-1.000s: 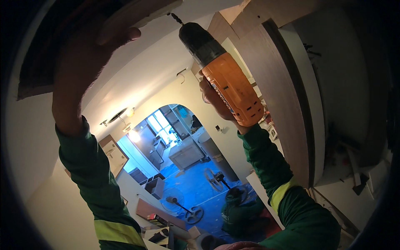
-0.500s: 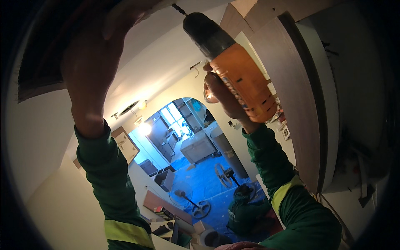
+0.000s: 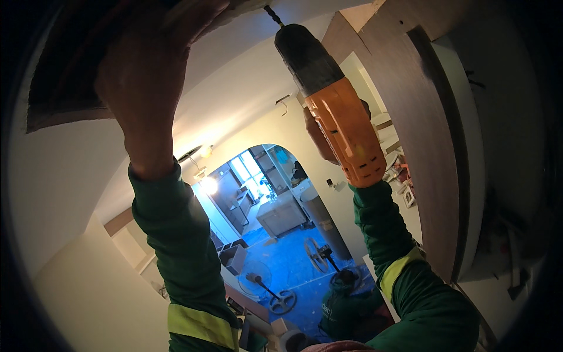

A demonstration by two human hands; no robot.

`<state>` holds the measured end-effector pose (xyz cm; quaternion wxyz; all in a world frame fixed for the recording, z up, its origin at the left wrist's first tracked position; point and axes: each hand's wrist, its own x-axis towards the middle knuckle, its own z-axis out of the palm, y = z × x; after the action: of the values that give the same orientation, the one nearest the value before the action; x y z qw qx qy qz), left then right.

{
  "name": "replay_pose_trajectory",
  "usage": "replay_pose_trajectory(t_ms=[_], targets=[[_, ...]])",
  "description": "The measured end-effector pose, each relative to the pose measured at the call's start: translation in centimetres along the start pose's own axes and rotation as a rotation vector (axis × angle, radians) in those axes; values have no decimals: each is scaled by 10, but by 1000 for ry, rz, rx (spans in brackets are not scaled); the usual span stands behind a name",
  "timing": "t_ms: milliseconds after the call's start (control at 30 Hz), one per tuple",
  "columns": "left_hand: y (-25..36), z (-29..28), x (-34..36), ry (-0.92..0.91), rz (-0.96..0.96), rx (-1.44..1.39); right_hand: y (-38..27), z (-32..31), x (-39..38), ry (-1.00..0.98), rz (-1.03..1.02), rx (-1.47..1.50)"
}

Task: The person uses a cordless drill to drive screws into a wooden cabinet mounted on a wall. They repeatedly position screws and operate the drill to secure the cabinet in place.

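Blue sheeting (image 3: 287,243) covers the floor beyond an arched doorway (image 3: 268,146) at the centre of the frame, with a lit lamp (image 3: 209,185) glowing at its left edge. Your arms reach overhead in green sleeves (image 3: 176,234), each crossed by a yellow band (image 3: 202,327). At upper centre-right, your right hand (image 3: 319,135) grips an orange and black drill (image 3: 349,123), fingers closed around it, the handle hidden behind the body. The drill tilts up and to the left, its dark bit (image 3: 273,16) pointing at the top edge of the frame, just beside a pale edge (image 3: 249,7) of the ceiling; whether the tip touches, you cannot tell from this angle. Your left hand (image 3: 149,79) is at upper left, in shadow before a dark opening (image 3: 64,102), its fingertips near that same pale edge; whether they grip it cannot be told. A wood panel (image 3: 404,88) curves down the right side. Low in the frame, right of centre, a co-worker (image 3: 346,311) in dark green is down near the floor, close to a fan (image 3: 282,302) on a round base.
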<state>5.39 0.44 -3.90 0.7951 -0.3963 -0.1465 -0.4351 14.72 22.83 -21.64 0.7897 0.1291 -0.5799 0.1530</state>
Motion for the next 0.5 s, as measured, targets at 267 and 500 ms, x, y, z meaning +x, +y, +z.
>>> replay_pose_trajectory(t_ms=[267, 500], targets=[[-33, 9, -1, -106, 164, 153, 2, -8, 4, -10, -93, -62], [-2, 2, 2, -56, -22, 50, 5, -16, 6, -23, -162, -126]])
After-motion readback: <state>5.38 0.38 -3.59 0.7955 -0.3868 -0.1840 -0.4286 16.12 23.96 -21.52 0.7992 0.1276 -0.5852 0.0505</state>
